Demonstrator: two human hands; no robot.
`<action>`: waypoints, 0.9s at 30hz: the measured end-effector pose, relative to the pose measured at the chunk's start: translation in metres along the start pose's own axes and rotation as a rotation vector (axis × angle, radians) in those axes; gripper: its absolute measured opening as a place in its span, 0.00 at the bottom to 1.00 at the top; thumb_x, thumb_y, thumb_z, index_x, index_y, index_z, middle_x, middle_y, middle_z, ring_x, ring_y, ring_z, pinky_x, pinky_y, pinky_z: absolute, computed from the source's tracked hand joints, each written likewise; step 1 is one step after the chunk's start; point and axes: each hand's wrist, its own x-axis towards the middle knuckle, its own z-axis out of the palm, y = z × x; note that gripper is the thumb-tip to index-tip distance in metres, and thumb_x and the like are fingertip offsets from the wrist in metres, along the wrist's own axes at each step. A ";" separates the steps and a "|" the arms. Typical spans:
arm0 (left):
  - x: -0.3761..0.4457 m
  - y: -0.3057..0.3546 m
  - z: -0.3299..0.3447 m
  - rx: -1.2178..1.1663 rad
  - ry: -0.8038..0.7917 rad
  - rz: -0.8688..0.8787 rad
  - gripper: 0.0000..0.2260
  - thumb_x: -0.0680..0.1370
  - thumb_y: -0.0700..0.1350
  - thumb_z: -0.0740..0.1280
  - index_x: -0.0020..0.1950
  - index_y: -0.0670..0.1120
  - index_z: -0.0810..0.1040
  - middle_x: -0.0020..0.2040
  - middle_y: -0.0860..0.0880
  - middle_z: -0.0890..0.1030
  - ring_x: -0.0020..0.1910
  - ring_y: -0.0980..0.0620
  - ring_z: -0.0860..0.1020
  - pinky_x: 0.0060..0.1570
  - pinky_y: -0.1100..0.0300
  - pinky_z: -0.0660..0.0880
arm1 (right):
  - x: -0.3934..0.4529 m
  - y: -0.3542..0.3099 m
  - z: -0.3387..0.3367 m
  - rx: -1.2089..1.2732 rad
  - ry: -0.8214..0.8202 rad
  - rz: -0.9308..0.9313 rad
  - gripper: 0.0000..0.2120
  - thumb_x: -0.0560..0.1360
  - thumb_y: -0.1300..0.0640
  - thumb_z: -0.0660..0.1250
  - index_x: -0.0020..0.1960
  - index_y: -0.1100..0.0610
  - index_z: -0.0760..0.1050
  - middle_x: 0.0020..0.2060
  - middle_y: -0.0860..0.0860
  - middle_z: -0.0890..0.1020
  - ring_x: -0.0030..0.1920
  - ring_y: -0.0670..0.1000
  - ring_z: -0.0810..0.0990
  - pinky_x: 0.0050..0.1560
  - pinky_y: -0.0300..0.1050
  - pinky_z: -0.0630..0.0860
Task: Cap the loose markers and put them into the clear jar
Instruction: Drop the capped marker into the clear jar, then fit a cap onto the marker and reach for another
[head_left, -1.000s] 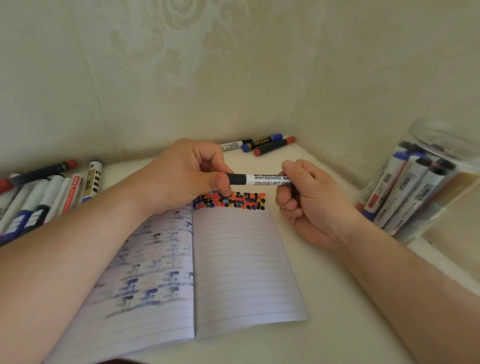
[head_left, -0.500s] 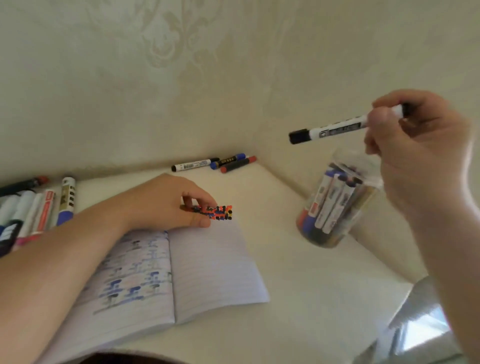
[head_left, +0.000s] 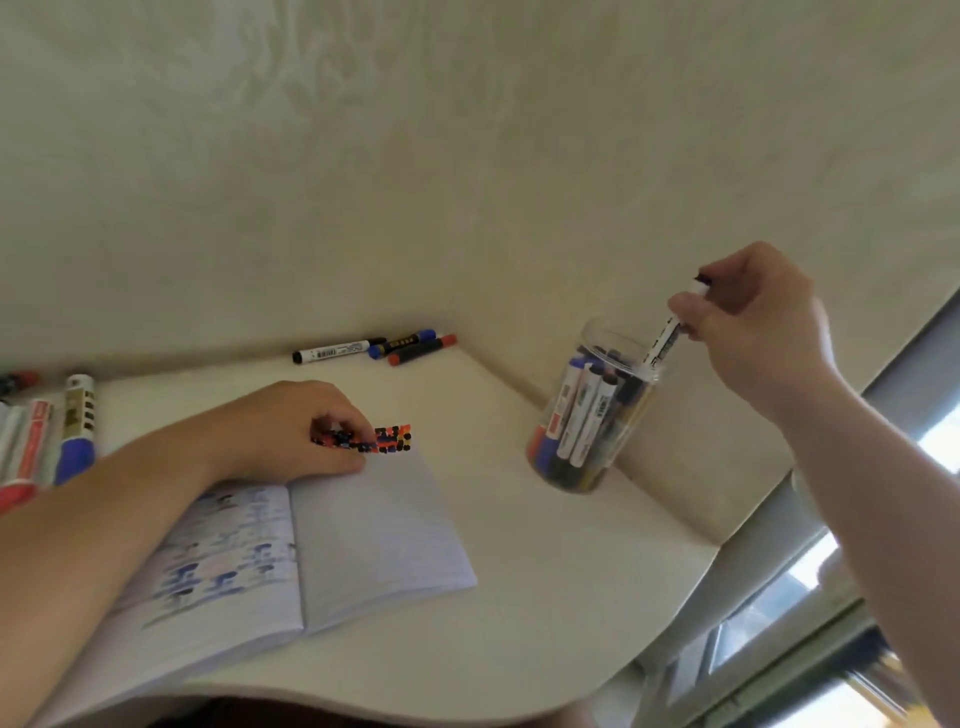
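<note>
My right hand (head_left: 756, 325) pinches the top end of a white whiteboard marker (head_left: 665, 338) with a black cap. The marker points down, and its lower end is inside the mouth of the clear jar (head_left: 592, 457). The jar stands by the right wall and holds several capped markers. My left hand (head_left: 291, 434) rests on the open notebook (head_left: 374, 535) with its fingers loosely curled and nothing in them. Three more markers (head_left: 374, 348) lie at the back corner, and several others (head_left: 52, 431) lie at the left edge.
The notebook lies open in the middle of the pale desk (head_left: 545, 582), with coloured dots at the top of its right page. Walls close off the back and right. The desk's curved front edge drops to a window area (head_left: 810, 613) at the lower right.
My right hand carried the capped marker from above the notebook over to the jar, turned it downward and lowered its end into the jar. My left hand let go and settled on the notebook.
</note>
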 end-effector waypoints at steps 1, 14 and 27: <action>0.000 0.000 0.000 -0.004 0.000 -0.007 0.09 0.74 0.57 0.76 0.53 0.68 0.83 0.55 0.64 0.80 0.53 0.66 0.77 0.59 0.62 0.75 | 0.000 0.002 0.002 -0.042 -0.043 0.009 0.11 0.73 0.50 0.79 0.46 0.44 0.77 0.43 0.45 0.86 0.43 0.49 0.87 0.50 0.50 0.82; 0.001 0.001 -0.001 -0.010 -0.022 -0.030 0.09 0.75 0.60 0.75 0.54 0.69 0.83 0.55 0.64 0.79 0.54 0.67 0.77 0.60 0.60 0.75 | -0.035 0.033 0.035 -0.483 -0.299 -0.186 0.23 0.74 0.29 0.63 0.41 0.47 0.80 0.47 0.45 0.81 0.55 0.56 0.71 0.54 0.48 0.66; 0.005 0.008 -0.002 0.004 0.004 -0.034 0.15 0.69 0.66 0.68 0.55 0.69 0.82 0.52 0.64 0.80 0.51 0.64 0.78 0.57 0.56 0.78 | -0.061 -0.037 0.209 -0.098 -0.375 -0.440 0.16 0.76 0.64 0.65 0.61 0.54 0.81 0.59 0.49 0.78 0.54 0.49 0.77 0.51 0.38 0.68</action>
